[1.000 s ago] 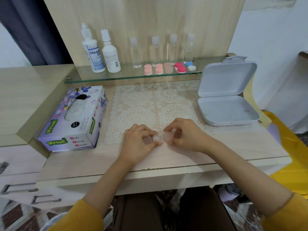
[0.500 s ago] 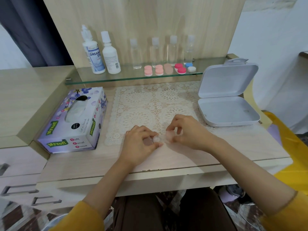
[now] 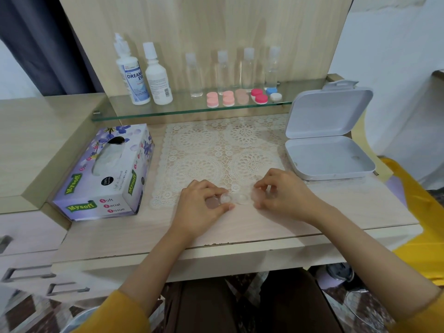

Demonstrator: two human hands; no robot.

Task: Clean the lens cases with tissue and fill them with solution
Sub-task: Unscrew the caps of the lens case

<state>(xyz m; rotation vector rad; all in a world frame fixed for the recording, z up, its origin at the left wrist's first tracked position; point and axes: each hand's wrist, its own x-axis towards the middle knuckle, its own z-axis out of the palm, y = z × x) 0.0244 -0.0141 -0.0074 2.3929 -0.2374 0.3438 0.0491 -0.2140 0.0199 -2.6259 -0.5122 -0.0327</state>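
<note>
The left hand (image 3: 204, 207) pinches one end of a clear lens case (image 3: 241, 199) lying on the surface (image 3: 348, 207) at the lace mat's (image 3: 216, 150) near edge. The right hand (image 3: 286, 197) pinches a small clear piece (image 3: 256, 195) just beside the case's other end. The tissue box (image 3: 108, 171) lies to the left, and two solution bottles (image 3: 144, 75) stand on the glass shelf (image 3: 182, 110).

Tissue box (image 3: 105, 171) left, white case (image 3: 329, 162) right, glass shelf (image 3: 192, 112) behind, lace mat (image 3: 216, 150) free between
</note>
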